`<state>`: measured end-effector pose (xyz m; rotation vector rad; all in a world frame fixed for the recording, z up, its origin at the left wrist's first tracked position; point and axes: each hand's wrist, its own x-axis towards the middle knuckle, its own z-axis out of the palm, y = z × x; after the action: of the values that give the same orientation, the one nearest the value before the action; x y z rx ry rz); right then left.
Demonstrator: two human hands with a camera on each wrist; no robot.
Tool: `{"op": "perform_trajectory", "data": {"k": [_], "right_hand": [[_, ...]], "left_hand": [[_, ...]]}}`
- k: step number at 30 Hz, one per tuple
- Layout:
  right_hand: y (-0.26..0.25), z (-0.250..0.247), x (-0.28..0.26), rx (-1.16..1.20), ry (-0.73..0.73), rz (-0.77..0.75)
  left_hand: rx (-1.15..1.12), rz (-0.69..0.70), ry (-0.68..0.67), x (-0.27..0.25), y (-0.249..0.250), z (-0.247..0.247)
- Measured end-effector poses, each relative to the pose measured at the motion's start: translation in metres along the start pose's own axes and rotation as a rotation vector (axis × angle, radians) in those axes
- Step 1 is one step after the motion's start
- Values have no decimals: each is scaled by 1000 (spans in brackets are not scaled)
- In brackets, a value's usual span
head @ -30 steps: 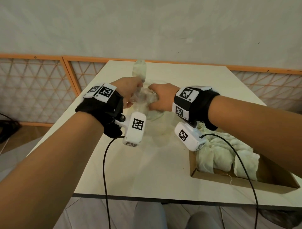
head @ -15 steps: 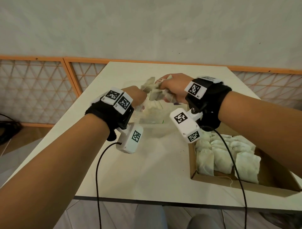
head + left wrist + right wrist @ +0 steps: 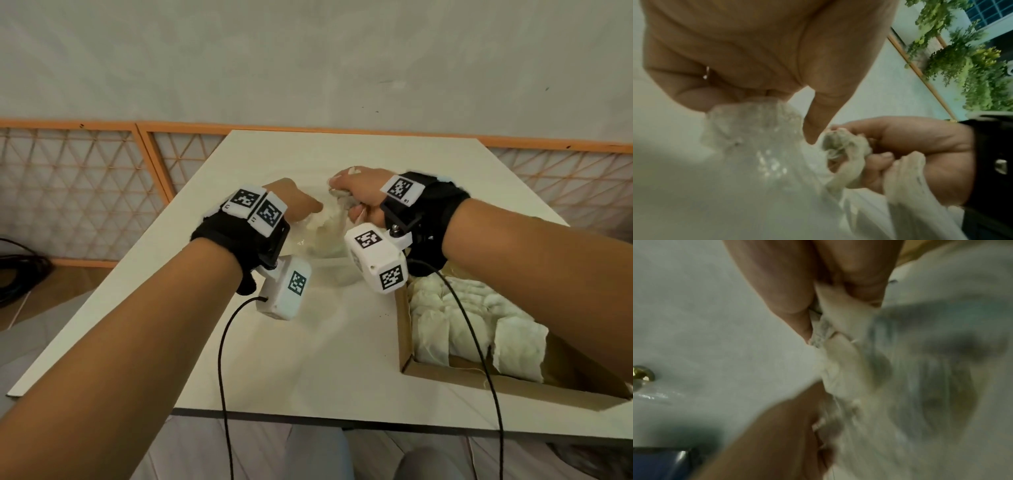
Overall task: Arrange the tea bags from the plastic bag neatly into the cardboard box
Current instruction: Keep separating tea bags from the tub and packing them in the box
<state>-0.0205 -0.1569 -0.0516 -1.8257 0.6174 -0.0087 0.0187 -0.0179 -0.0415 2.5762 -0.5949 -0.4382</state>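
A clear plastic bag [image 3: 322, 233] with pale tea bags inside lies on the white table [image 3: 308, 359] between my hands. My left hand [image 3: 294, 202] grips the bunched top of the plastic bag [image 3: 748, 123]. My right hand [image 3: 356, 192] is curled round a small bunch of tea bags [image 3: 337, 197], just above the bag's mouth; the same tea bags [image 3: 840, 146] show crumpled in its fingers in the left wrist view. The cardboard box [image 3: 479, 380] sits at the right front of the table with several tea bags [image 3: 462, 318] packed in rows.
An orange lattice railing [image 3: 85, 192] runs behind and left of the table. Black cables hang from both wrist cameras over the table's front edge. A dark cable bundle [image 3: 17, 267] lies on the floor at left.
Both hands were together at the bag a second ago. My right hand then lifted out a bunch of tea bags, and now holds it lower, close to the bag's mouth. The left hand moved slightly right.
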Motion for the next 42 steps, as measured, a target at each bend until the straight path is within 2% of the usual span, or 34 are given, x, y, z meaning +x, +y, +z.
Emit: {"op": "perform_trajectory", "data": {"k": [3,5,7,9,11,12,13,15,16,17,18,21,25,26,28,30,33,36,38,42], "right_hand": [[-1,-17,1,368,-76,101],[-2,-26,-2,451,-129,130],[-3,-31,-2,484,-146,147],[-5,-33,-3,491,-151,139],[-8,-32,-5,480,-143,105],[-10,-31,-8,467,-153,84],[-12,-29,-13,451,-172,60],[-14,-19,-26,371,-214,-9],[-15,-12,-33,290,-245,-51],[-15,-3,-40,207,-276,-80],[-14,5,-43,153,-305,-87],[-14,14,-51,25,-306,-103],[-21,5,-61,-189,-145,-137],[-21,2,-60,-287,-92,-135],[-20,2,-58,-652,11,-252],[-19,3,-57,-706,33,-294],[-18,3,-51,-617,93,-331],[-15,1,-51,-474,104,-264],[-9,3,-50,-645,55,-277],[11,17,-43,-1202,-99,-363]], "left_hand": [[8,-33,0,9,-13,-1],[-63,-32,27,7,-13,-2],[-115,16,162,3,-11,0],[-175,127,315,-6,-8,2],[-360,211,387,-16,-3,5],[-547,199,364,-21,0,7],[-788,124,275,-24,2,9],[-1303,-73,-63,-30,7,14],[-1502,-130,-232,-32,9,16],[-1634,-159,-344,-33,9,18],[-1681,-164,-397,-32,10,21],[-1607,-144,-363,-24,11,29],[-1739,-196,-408,-17,-1,33],[-1777,-199,-424,-16,-4,33],[-1816,-157,-454,-14,-6,35],[-1766,-87,-453,-17,-3,35],[-1705,-75,-315,-20,-3,34],[-1773,-112,-181,-14,-13,28],[-1818,-104,-109,-10,-21,23],[-1924,-67,-7,-8,-32,22]]}}
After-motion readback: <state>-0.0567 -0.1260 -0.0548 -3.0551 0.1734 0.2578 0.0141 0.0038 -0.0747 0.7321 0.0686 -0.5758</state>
